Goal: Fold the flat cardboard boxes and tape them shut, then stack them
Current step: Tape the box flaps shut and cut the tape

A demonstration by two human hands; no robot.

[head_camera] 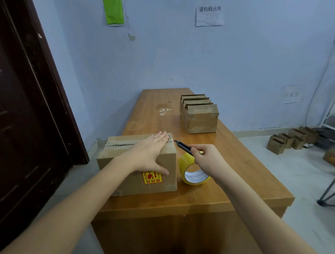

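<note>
From the head view, my left hand [149,152] lies flat with straight fingers on top of the folded box [135,163], I judge to pin its flaps, while my right hand [205,158] grips a black cutter [183,146] with its tip at the box's far right top corner, likely to sever the tape. The tape roll [193,172] stands just right of the box; the box's left side overhangs the wooden table [208,194], and open tabletop lies beyond the box up to the bundle of flat boxes [199,116].

I see an evenly lit, soft-shadowed room, sharp at centre, with wide-angle bending at the door [21,102] edge.
</note>
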